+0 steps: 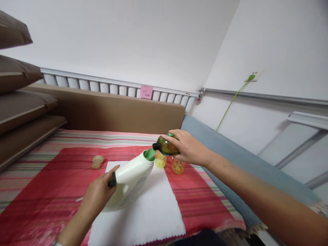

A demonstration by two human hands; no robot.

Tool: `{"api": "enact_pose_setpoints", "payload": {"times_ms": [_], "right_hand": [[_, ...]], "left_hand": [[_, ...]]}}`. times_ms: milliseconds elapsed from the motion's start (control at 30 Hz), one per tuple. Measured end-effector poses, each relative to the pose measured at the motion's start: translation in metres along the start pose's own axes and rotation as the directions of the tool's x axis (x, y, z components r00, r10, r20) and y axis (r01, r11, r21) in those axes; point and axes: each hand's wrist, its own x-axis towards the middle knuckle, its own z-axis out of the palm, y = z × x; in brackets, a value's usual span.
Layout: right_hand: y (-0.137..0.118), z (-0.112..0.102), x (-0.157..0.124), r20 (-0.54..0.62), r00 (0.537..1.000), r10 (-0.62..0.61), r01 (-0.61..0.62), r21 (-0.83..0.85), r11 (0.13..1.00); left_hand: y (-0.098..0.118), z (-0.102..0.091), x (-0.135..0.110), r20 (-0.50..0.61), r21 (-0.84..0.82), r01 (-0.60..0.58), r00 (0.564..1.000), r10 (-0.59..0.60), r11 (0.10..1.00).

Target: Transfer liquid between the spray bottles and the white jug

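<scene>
My left hand (98, 189) is closed against the side of a pale green-white plastic detergent bottle (132, 179); a small black cap-like piece (112, 180) also sits in its fingers. The detergent bottle leans to the right, uncapped, with a green spout (149, 154) inside its mouth. My right hand (192, 147) grips a small dark green see-through bottle (166, 146) tipped nearly on its side. Its black neck (155, 146) is at the spout's rim; whether liquid flows cannot be seen. A translucent cap (97, 161) rests on the red cloth to the left.
Clear yellow-orange containers (178, 166) stand behind and below my right hand. Beneath the detergent bottle lies a white cloth (159, 212) on a red sheet (197, 198). Brown padded boards (23, 102) are stacked at left; a blue padded panel (230, 164) borders the right.
</scene>
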Motion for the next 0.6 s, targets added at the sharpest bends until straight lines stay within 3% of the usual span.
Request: {"api": "enact_pose_setpoints", "payload": {"times_ms": [600], "right_hand": [[0.001,-0.0026,0.0023,0.01,0.999,-0.042,0.042,-0.043,0.998]], "left_hand": [[-0.0004,0.0,0.0,0.036,-0.059,0.032,0.999,-0.03,0.998]]}}
